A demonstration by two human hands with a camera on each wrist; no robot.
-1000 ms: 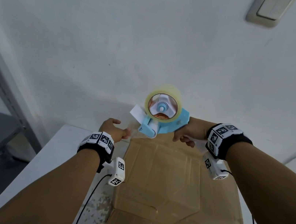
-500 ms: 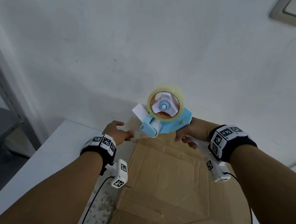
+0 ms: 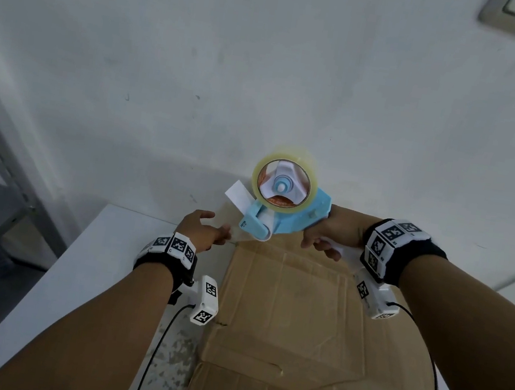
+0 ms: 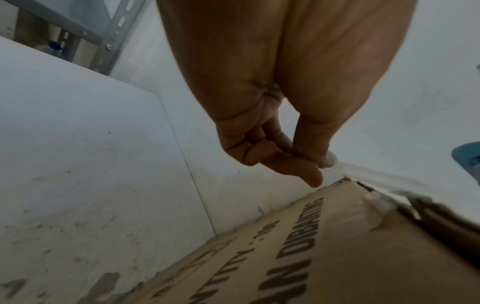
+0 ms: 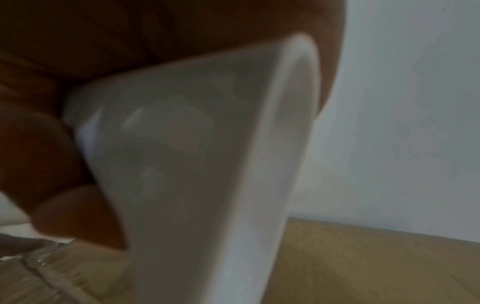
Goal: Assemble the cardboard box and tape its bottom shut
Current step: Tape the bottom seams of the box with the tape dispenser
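A brown cardboard box [image 3: 296, 304] stands on the white table [image 3: 79, 281], its folded flaps facing up and loose flaps hanging at the near side. My right hand [image 3: 327, 235] grips the white handle [image 5: 197, 164] of a blue tape dispenser [image 3: 283, 212] with a clear tape roll, held above the box's far edge. My left hand [image 3: 207, 230] pinches the free end of the clear tape [image 4: 363, 172] between thumb and forefinger, just off the box's far left corner [image 4: 345, 181]. The tape stretches from the dispenser's roller to my left fingertips [image 4: 311, 176].
A white wall [image 3: 266, 79] rises right behind the table and box. A grey metal shelf frame [image 3: 5, 150] stands to the left of the table. A light switch [image 3: 513, 14] is on the wall at upper right. The table's paint is worn near the box [image 3: 175, 356].
Both hands and the dispenser hold nearly the same pose over the box's far edge; the head view has tilted slightly, shifting everything a little right and down.
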